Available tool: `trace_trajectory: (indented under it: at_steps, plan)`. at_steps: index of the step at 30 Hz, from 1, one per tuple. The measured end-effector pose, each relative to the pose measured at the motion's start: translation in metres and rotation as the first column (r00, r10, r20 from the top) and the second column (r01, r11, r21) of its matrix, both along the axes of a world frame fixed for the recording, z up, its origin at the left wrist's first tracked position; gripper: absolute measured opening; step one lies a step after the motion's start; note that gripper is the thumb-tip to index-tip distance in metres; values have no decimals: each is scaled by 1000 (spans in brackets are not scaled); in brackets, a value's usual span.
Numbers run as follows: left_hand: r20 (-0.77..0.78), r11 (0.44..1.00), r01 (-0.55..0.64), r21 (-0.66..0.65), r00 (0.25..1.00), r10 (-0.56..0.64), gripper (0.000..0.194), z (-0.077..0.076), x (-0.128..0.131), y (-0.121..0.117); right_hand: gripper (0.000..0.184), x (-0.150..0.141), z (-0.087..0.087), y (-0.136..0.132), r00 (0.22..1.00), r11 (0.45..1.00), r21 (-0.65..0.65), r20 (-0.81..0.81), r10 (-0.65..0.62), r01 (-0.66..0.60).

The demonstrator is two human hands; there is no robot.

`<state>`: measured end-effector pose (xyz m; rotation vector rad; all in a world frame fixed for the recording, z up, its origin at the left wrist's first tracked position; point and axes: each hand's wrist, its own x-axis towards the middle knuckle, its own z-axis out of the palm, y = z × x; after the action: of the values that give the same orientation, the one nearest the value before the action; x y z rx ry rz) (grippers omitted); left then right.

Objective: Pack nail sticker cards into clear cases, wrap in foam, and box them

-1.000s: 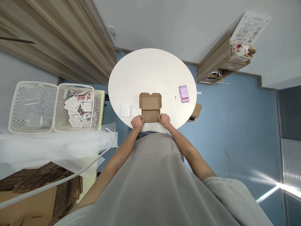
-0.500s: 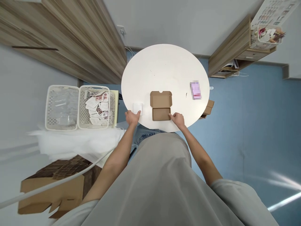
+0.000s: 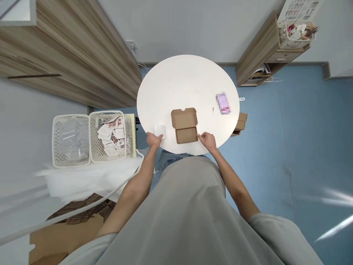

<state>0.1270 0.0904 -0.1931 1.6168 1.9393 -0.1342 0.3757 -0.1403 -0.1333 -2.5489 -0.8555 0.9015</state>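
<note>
An open cardboard box point(image 3: 186, 135) lies on the round white table point(image 3: 190, 79), its lid folded back away from me. My right hand point(image 3: 208, 141) is closed at the box's right wall, thumb and fingertips pinching its edge. To the left of the box is a flat white packet point(image 3: 159, 130), close to the table's near left edge. My left hand point(image 3: 153, 140) grips the packet's near edge, with the thumb on top and the other fingers partly hidden.
A blurred pink-purple item point(image 3: 223, 103) lies on the table's right side. At left stand white baskets, one with printed cards point(image 3: 111, 136), one with clear plastic packs point(image 3: 72, 138). White sheeting point(image 3: 91, 176) and cardboard point(image 3: 63, 235) lie below them. Small cardboard boxes point(image 3: 240, 123) sit beyond the table's right edge.
The whole view has shifted and tilted slightly with my head. Both hands keep nearly the same places at the packet and the box.
</note>
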Motion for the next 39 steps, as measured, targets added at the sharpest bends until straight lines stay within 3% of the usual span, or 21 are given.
trace_trajectory:
  at_steps: [4, 8, 13, 17, 20, 22, 25, 28, 30, 33, 39]
  plan:
    - [94, 999, -13, 39, 996, 10, 59, 4, 2, -9, 27, 4, 8, 11, 997, 996, 52, -20, 72, -71]
    - [211, 992, -16, 129, 977, -12, 46, 14, -4, -22, 22, 12, 12, 29, 977, 952, 238, -43, 209, -193]
    - [506, 979, 96, 181, 844, -176, 44, 40, -12, -40, 65, 15, 19, 56, 935, 861, 452, -137, 328, -235]
    - [593, 941, 262, 214, 731, -339, 42, 67, -4, -50, 99, 13, 29, 72, 846, 772, 571, -235, 479, -278]
    - [612, 904, 360, 229, 669, -421, 39, 82, 8, -56, 99, 11, 28, 73, 788, 750, 597, -300, 537, -284]
    - [640, 893, 396, 213, 634, -434, 38, 84, 18, -58, 80, 10, 22, 69, 778, 775, 576, -349, 521, -261]
    - [684, 888, 427, 168, 598, -417, 38, 75, 35, -62, 41, 11, 6, 57, 821, 863, 469, -408, 400, -187]
    - [677, 928, 354, 118, 654, -336, 46, 56, 55, -67, 20, 11, -9, 50, 887, 940, 328, -399, 232, -98]
    - [624, 966, 243, 85, 743, -242, 52, 42, 69, -72, 16, 12, -18, 50, 924, 969, 235, -350, 154, -72]
    - [500, 986, 143, 89, 849, -168, 46, 25, 85, -82, 23, 11, -28, 57, 963, 990, 90, -239, 124, -105]
    - [380, 966, 214, 145, 889, -254, 29, 5, 95, -93, 20, 3, -42, 70, 976, 975, -87, -98, 194, -203]
